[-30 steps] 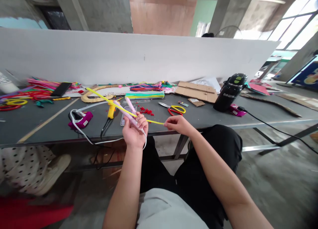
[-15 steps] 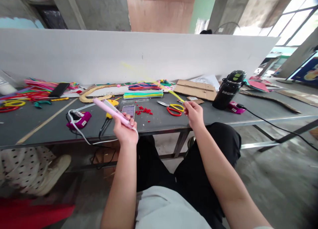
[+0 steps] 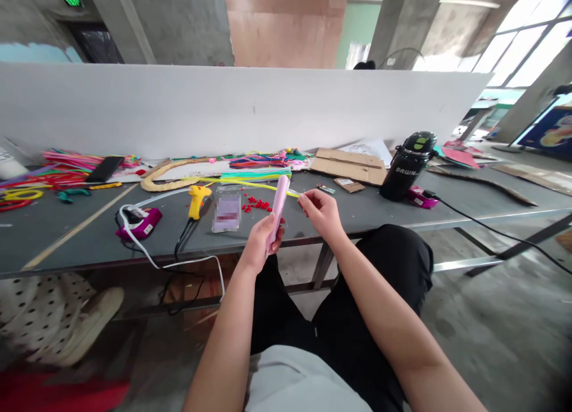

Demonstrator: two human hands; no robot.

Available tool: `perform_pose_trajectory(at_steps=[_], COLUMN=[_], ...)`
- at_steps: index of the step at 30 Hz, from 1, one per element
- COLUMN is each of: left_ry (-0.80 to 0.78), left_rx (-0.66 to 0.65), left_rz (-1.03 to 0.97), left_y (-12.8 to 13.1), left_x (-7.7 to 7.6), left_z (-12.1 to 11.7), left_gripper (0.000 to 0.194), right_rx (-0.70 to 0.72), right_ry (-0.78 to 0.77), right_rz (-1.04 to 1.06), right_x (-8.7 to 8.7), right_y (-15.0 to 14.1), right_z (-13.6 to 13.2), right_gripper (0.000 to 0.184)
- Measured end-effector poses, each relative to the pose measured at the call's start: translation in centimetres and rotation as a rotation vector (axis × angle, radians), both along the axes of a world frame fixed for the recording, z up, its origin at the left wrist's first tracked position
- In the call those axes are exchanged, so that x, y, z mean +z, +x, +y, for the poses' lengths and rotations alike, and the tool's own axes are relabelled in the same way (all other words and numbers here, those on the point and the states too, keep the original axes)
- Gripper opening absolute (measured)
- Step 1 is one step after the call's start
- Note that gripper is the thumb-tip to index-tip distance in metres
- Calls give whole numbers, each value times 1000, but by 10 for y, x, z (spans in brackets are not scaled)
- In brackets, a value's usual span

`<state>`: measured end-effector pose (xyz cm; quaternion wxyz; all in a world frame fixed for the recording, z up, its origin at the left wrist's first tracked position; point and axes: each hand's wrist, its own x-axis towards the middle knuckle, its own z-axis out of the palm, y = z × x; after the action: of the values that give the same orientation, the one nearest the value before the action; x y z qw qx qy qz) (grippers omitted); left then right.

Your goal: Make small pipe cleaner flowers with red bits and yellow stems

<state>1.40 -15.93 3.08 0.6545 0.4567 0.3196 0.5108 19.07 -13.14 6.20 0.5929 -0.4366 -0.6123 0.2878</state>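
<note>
1. Centrally, a person's two bare hands work above the near edge of a long dark grey surface [image 3: 89, 239], seen from the person's own head height.
2. The left hand [image 3: 259, 243] has its grip closed around a slim, pale pink, rod-like tool [image 3: 277, 212], held tilted with its tip pointing up and away.
3. The right hand [image 3: 322, 211] has its grip pinched, thumb and fingertips together, on a thin, bright yellow, flexible strand [image 3: 292, 194].
4. That yellow strand runs leftward from the right fingertips, across the upper part of the pink tool, and on over the surface. Whether the tool clamps it or merely hides a stretch of it, I cannot tell.
5. Just left of the pink tool lie a scatter of small bright red pieces [image 3: 258, 204] and a phone with a blurred-out screen [image 3: 227, 214].
6. Farther left are a yellow glue gun with a black cord [image 3: 195, 203] and a magenta power strip [image 3: 140, 223] with a white cable plugged in.
7. Behind the hands sit a neat turquoise-and-yellow bundle of strands [image 3: 250, 175] and flat brown cardboard [image 3: 348, 166]; to the right stands a black lidded bottle [image 3: 404, 170].
</note>
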Motion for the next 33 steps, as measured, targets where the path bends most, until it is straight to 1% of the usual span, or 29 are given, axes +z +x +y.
perform_pose_trajectory(at_steps=[3,5,9,16,22,28,31,33], left_ry=[-14,-20,15,-18,-10,9,15,13], left_rx=[28,45,57,145,142,206,217,229], left_rz=[35,57,63,87,124,133,134,128], left_y=[5,9,14,18,20,24,24,23], left_x=[-3,-5,-6,-4,-5,-4,-3,-3], left_z=[0,-1,-3,-3,-4,-6,-7,-6], left_gripper=[52,51,50,52,50,49,48,49], right_rx=[86,104,75,26,32,22,24,42], right_ry=[-9,-14,-19,-36,-23,-5,-24,-61], right_rz=[-92,-139,-167,-157,-147,-114,-41,47], right_x=[-3,-7,-12,-13,-15,-17,-18,-19], right_y=[-8,-12,-13,-9,-10,-14,-16,-16], right_z=[-2,-5,-12,-13,-14,-15,-13,-11], right_gripper=[27,23,22,29,29,30,29,29])
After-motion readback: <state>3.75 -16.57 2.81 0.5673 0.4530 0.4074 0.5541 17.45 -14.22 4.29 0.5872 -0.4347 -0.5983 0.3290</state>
